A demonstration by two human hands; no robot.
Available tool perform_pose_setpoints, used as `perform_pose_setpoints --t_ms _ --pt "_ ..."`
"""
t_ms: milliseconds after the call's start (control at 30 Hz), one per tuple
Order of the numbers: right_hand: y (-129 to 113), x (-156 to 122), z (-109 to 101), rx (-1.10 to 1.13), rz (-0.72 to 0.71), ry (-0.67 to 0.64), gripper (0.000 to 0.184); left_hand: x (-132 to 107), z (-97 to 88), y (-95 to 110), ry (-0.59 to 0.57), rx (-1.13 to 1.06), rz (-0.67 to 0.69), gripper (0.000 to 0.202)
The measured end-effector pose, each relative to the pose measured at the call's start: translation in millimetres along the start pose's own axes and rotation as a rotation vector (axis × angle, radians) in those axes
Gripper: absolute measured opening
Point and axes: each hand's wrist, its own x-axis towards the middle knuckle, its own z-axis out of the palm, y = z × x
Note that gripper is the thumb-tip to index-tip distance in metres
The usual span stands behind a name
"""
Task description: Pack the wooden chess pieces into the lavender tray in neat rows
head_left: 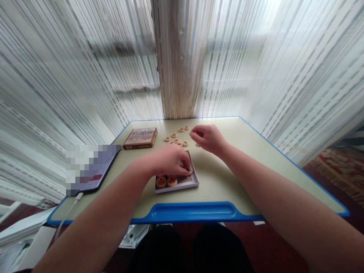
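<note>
My left hand is over a shallow white box tray, its fingers closed on a round wooden Chinese chess piece at the tray's right side. Two pieces with red characters, one beside another, lie in the near left corner; the hand hides much of the tray. My right hand hovers to the right of several loose pieces with dark characters, among them one piece. Its fingers are curled together, and what they hold, if anything, is hidden. Part of another piece shows beneath that hand.
A printed brown box lies at the table's back left. Left of it is a tablet with a white cable plugged in. The table has a blue edge and a blue front trough. Sheer curtains hang behind.
</note>
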Motion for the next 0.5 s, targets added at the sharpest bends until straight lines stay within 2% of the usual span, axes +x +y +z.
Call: perform_pose_setpoints --t_ms 133,500 --pt "-3.2 0.7 -0.3 0.037 0.015 0.022 0.022 0.0 0.4 -2.0 0.051 0.018 0.011 0.013" --pt "-0.7 0.1 0.1 -0.013 0.006 0.011 0.022 1.7 -1.5 -1.4 0.078 0.147 -0.028 0.023"
